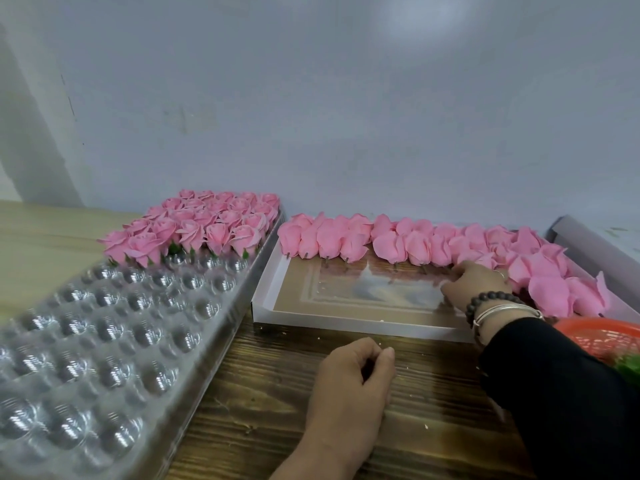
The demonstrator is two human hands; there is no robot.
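Inspection finds the right hand (478, 287) extended into a shallow white cardboard box (332, 322), its bent fingertips set against the underside of a soft pink foam-like rose head (479, 259). That head lies on its side in a crowded row of like pink rose heads (419, 247) just beyond and to the right of that hand. Whether the fingers have closed on the head cannot be told, as the knuckles hide the contact. The left hand (353, 379) rests nearer the body on the dark wood-grain surface (277, 393), loosely curled, with nothing seen in it. Well to the left of it lies a clear plastic blister tray with round dimples (114, 327), the far rows of which carry upright pink roses with green calyxes (207, 220); the near rows stand unfilled. An orange-red plastic basket (602, 336) sits just to the right of the right forearm. Assessment: the heads appear very light and soft, with thin petals that would crease or tear under a squeeze. Each shows a short stub at its base. In my judgement the sound hold is a gentle pinch of 2 or 3 fingers at that base, leaving the petals untouched. Neighbouring heads touch one another, so a lift could drag 1 or 2 along.
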